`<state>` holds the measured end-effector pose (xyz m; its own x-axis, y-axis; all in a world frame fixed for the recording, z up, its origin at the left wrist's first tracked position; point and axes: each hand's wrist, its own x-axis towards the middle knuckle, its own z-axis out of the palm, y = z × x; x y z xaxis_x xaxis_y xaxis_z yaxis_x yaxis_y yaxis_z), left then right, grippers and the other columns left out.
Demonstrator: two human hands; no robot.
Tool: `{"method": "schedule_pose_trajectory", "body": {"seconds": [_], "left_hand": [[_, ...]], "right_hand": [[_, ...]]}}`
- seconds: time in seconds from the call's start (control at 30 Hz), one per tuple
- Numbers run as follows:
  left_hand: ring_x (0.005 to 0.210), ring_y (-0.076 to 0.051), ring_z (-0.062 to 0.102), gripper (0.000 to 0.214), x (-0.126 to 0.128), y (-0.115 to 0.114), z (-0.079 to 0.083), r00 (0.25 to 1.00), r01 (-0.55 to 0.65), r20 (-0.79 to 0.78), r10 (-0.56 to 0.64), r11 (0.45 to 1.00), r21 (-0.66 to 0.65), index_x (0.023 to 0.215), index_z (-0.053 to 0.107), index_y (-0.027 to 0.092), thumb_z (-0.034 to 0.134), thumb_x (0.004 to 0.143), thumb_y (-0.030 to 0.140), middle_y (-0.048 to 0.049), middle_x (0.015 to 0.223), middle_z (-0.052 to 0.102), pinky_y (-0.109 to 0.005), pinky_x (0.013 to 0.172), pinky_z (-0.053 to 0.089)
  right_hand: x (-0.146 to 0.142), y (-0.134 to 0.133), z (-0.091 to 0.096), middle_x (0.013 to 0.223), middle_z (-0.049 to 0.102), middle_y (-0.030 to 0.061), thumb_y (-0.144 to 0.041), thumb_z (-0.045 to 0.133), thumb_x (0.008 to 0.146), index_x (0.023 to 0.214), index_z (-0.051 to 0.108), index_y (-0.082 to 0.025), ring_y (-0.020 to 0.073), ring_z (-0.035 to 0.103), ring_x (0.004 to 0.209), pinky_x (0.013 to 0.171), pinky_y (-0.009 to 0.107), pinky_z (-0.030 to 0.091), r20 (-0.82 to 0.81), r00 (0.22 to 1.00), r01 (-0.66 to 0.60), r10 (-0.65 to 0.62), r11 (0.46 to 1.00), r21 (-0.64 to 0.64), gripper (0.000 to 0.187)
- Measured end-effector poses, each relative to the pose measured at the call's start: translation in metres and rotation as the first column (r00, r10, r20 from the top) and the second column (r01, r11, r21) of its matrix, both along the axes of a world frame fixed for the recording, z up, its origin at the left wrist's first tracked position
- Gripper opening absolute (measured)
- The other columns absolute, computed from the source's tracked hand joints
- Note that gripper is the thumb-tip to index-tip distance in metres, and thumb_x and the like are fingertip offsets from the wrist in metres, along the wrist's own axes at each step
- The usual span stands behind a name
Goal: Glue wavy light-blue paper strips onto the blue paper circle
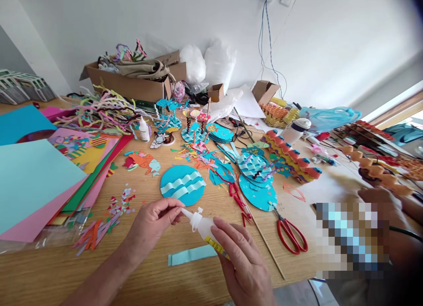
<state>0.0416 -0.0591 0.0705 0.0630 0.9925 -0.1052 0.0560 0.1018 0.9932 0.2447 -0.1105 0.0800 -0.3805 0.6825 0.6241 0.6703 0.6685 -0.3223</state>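
Observation:
My right hand (243, 257) is wrapped around a white glue bottle (205, 226) with a yellow label, tilted so its nozzle points up and left. At the nozzle's tip, the thumb and fingers of my left hand (158, 220) are pinched together; what lies between them is hidden. Just beyond my hands is a blue paper disc (183, 185) bearing two wavy pale-blue strips. Pale-blue paper strips (191, 255) lie on the table below the bottle.
Red-handled scissors (292, 235) and a thin wooden stick (264, 240) lie to the right. Stacked coloured paper (36, 178) covers the left. Paper scraps (122, 204) and blue discs (259, 193) are scattered about. Another person's hand (385, 202) is at the far right.

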Motion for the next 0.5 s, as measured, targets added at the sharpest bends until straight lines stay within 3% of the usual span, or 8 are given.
{"method": "schedule_pose_trajectory", "body": {"seconds": [0.17,0.27,0.37,0.43,0.5], "left_hand": [[0.053,-0.013,0.06,0.016,0.001,-0.0001,-0.0003,0.996,-0.073,-0.054,0.077,0.994,0.077,0.071,0.068,0.021,0.056,0.068,0.031,0.0019,0.058,0.066,-0.021,0.053,0.048],[0.053,-0.013,0.06,0.015,-0.0002,0.0008,0.0008,1.0,-0.013,0.018,0.013,0.999,0.042,0.071,0.066,0.02,0.056,0.07,0.03,0.0016,0.056,0.065,-0.021,0.053,0.048],[0.058,-0.013,0.061,0.022,-0.003,0.0016,0.0002,0.99,0.068,0.118,-0.071,0.997,0.03,0.091,0.064,0.019,0.056,0.074,0.03,0.0002,0.065,0.067,-0.021,0.054,0.049],[0.058,-0.012,0.061,0.035,-0.0041,0.0016,-0.0007,0.986,0.059,0.154,-0.066,0.997,0.05,0.105,0.059,0.02,0.06,0.071,0.026,0.0013,0.069,0.067,-0.021,0.053,0.048],[0.059,-0.011,0.06,0.04,-0.0041,0.0009,-0.0007,0.987,0.038,0.155,-0.051,0.995,0.089,0.105,0.059,0.022,0.064,0.066,0.021,0.003,0.07,0.065,-0.02,0.054,0.048]], "right_hand": [[-0.0017,0.0005,-0.0002,0.112,0.064,0.0106,0.0,0.046,0.079,0.124,0.05,-0.021,0.0209,0.059,0.096,0.076,0.034,0.052,0.011,1.0,0.011,-0.011,1.0,-0.006,0.05],[-0.0011,0.0002,-0.0015,0.112,0.063,0.0101,0.0,0.047,0.079,0.123,0.049,-0.022,0.0202,0.059,0.097,0.079,0.033,0.052,-0.034,0.999,0.022,-0.023,0.999,-0.038,0.05],[0.0006,0.0003,-0.0017,0.113,0.062,0.0092,-0.003,0.051,0.079,0.12,0.05,-0.023,0.0183,0.059,0.1,0.081,0.029,0.051,-0.117,0.992,0.032,-0.048,0.991,-0.132,0.045],[0.0015,0.0006,-0.0006,0.113,0.061,0.0081,-0.007,0.055,0.079,0.118,0.051,-0.023,0.017,0.059,0.101,0.082,0.025,0.051,-0.173,0.983,0.03,-0.065,0.98,-0.196,0.042],[0.0021,0.0006,0.0004,0.112,0.062,0.007,-0.01,0.058,0.078,0.116,0.051,-0.024,0.0164,0.059,0.102,0.083,0.023,0.05,-0.213,0.974,0.019,-0.072,0.971,-0.24,0.041]]}}
